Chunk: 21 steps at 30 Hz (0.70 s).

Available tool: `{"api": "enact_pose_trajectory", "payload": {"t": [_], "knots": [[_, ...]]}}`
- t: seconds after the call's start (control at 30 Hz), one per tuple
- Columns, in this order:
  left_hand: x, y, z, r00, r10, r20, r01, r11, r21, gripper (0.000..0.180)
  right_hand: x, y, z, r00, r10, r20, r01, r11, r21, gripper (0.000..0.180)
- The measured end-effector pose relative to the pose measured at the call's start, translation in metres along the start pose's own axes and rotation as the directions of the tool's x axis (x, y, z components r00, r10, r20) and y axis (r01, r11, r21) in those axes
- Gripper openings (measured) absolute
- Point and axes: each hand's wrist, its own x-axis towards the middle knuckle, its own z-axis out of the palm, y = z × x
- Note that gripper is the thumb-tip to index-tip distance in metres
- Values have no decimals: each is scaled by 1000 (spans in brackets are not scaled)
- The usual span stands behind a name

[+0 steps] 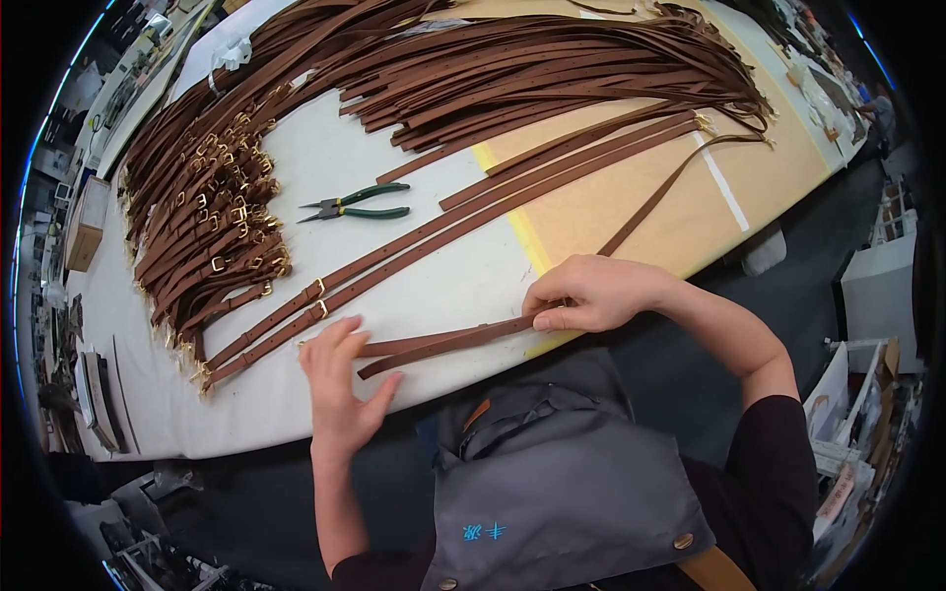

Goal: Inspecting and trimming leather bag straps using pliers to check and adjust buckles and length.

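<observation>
My right hand (598, 293) is closed around a brown leather strap (463, 339) near the table's front edge. From this grip the strap runs left in two lengths, and another part trails up to the right. My left hand (340, 379) has its fingers apart beside the strap's left end; whether a fingertip touches it I cannot tell. Just beyond my hands, two finished-looking straps (434, 260) with gold buckles (322, 308) lie side by side, slanting up to the right. Green-handled pliers (360, 203) rest farther back, jaws pointing left.
A large heap of buckled straps (212, 212) covers the table's left side. A thick bundle of plain strap lengths (552, 79) lies at the back. Yellow tape (527, 246) edges a tan sheet (670, 217) on the right. A cardboard box (89, 225) stands far left.
</observation>
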Motion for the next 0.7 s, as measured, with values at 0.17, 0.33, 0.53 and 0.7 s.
{"api": "enact_pose_trajectory", "payload": {"t": [0.17, 0.33, 0.53, 0.7], "knots": [[37, 54, 45, 891, 366, 269, -336, 930, -151, 46, -3, -14, 3, 999, -14, -40, 19, 994, 109, 25], [42, 42, 68, 876, 407, 258, -370, 911, -182, 27, -13, -3, 3, 996, 38, -78, -25, 988, 153, 25], [32, 11, 42, 938, 79, 337, 17, 962, -273, 24, -27, 23, -8, 986, 91, -142, -49, 961, 274, 29], [20, 1, 37, 955, 67, 288, -6, 978, -208, 25, -25, 16, -16, 988, 128, -91, -109, 976, 189, 28]]}}
